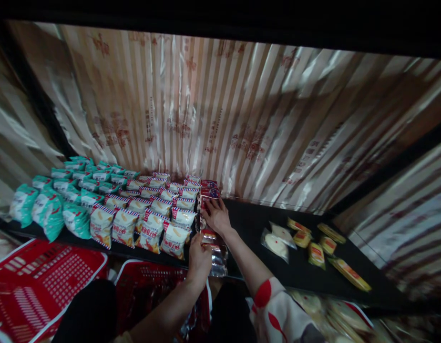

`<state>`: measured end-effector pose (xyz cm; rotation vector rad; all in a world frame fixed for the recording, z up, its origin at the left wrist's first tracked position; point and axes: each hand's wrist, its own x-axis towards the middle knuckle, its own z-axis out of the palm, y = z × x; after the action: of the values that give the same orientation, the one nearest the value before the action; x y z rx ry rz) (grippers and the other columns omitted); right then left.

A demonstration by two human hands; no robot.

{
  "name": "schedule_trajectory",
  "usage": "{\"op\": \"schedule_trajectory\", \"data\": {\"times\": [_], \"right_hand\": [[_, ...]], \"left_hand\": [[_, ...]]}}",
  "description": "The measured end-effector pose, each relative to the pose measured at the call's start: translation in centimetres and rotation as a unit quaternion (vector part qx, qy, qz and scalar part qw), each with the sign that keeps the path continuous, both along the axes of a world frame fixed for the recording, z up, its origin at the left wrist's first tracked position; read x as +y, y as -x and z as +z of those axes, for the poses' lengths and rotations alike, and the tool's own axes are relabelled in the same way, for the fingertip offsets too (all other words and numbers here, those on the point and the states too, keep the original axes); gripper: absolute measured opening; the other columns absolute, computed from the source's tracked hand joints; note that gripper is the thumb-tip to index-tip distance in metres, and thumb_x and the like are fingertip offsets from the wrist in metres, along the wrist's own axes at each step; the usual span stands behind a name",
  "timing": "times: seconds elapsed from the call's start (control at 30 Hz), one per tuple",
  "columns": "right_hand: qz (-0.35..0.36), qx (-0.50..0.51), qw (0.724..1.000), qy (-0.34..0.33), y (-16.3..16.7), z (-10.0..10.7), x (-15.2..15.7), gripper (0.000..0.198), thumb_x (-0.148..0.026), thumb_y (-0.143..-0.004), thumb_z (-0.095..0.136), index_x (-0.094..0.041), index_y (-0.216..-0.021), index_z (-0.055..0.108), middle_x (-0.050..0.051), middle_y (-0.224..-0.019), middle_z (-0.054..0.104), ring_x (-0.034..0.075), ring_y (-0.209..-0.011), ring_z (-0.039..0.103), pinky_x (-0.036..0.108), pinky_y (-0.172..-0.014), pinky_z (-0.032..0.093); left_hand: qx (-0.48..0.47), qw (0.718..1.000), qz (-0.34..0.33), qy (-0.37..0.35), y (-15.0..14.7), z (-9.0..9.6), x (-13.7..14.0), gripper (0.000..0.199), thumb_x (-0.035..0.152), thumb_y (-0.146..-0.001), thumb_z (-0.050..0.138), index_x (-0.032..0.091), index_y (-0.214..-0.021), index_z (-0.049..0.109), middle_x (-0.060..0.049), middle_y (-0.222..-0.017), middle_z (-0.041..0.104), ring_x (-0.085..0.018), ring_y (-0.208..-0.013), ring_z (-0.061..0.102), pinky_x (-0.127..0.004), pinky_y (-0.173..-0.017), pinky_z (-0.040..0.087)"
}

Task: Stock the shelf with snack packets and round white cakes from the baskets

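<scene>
A narrow column of dark red and silver snack packets [210,192] runs from the back of the black shelf to its front edge. My right hand [217,216] rests on the packets midway along, fingers stretched forward over them. Closer to the shelf's front, my left hand [199,257] is closed, with the fingers pinched on the left edge of a packet in the same column. Just left of both hands stand rows of white snack bags [174,238] with striped tops. A silver packet end [218,261] shows beside my left hand at the front edge.
Teal snack bags [77,220] fill the shelf's left end. On the right lie flat round packs [276,245] and several yellow packs [316,254]. Below the front edge are a red basket [45,286] and a second red basket [125,281] holding dark packets.
</scene>
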<state>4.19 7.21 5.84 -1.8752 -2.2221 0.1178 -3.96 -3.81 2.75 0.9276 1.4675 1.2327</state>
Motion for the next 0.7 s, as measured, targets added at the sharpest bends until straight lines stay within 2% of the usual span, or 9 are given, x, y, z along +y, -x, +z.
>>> {"op": "schedule_trajectory", "data": {"times": [0.07, 0.13, 0.27, 0.4, 0.7], "right_hand": [[0.001, -0.015, 1.000, 0.018, 0.0, 0.0, 0.2, 0.055, -0.051, -0.090, 0.034, -0.025, -0.138, 0.039, 0.006, -0.147, 0.035, 0.029, -0.138, 0.016, 0.044, -0.105, 0.022], [0.000, -0.022, 0.999, 0.025, -0.1, -0.2, 0.3, 0.056, -0.052, -0.090, 0.032, -0.027, -0.139, 0.037, 0.005, -0.147, 0.034, 0.029, -0.138, 0.017, 0.044, -0.105, 0.021], [-0.005, -0.020, 0.999, 0.029, -0.3, -0.9, 0.6, 0.055, -0.055, -0.090, 0.030, -0.030, -0.139, 0.037, 0.006, -0.148, 0.032, 0.029, -0.138, 0.017, 0.045, -0.105, 0.020], [0.001, -0.009, 1.000, 0.013, -0.5, -1.5, 0.7, 0.053, -0.051, -0.090, 0.035, -0.029, -0.138, 0.038, 0.009, -0.147, 0.032, 0.029, -0.137, 0.021, 0.047, -0.105, 0.021], [0.000, -0.005, 1.000, -0.011, -0.2, -1.4, 0.5, 0.054, -0.051, -0.089, 0.038, -0.028, -0.137, 0.040, 0.010, -0.147, 0.033, 0.030, -0.137, 0.020, 0.047, -0.106, 0.018]], "left_hand": [[0.098, 0.995, 0.002, -0.028, -0.2, 0.2, -0.6, 0.050, 0.007, -0.069, 0.048, 0.012, -0.118, 0.059, -0.013, -0.126, 0.056, -0.025, -0.123, 0.047, -0.034, -0.103, 0.038], [0.211, 0.975, -0.017, -0.072, -0.4, 0.5, -1.5, 0.052, 0.005, -0.069, 0.046, 0.011, -0.119, 0.058, -0.014, -0.138, 0.045, -0.026, -0.133, 0.034, -0.037, -0.110, 0.028], [0.362, 0.913, -0.132, -0.134, -0.5, 1.0, -3.2, 0.057, 0.005, -0.068, 0.045, 0.011, -0.124, 0.055, -0.012, -0.146, 0.036, -0.027, -0.139, 0.019, -0.043, -0.114, 0.019], [0.407, 0.882, -0.198, -0.130, -0.2, 0.7, -3.4, 0.060, 0.011, -0.071, 0.045, 0.006, -0.131, 0.047, -0.016, -0.146, 0.033, -0.030, -0.138, 0.020, -0.050, -0.114, 0.017], [0.432, 0.867, -0.196, -0.152, 0.4, 0.2, -3.3, 0.055, 0.011, -0.075, 0.044, 0.008, -0.129, 0.049, -0.017, -0.148, 0.029, -0.030, -0.139, 0.018, -0.048, -0.113, 0.019]]}}
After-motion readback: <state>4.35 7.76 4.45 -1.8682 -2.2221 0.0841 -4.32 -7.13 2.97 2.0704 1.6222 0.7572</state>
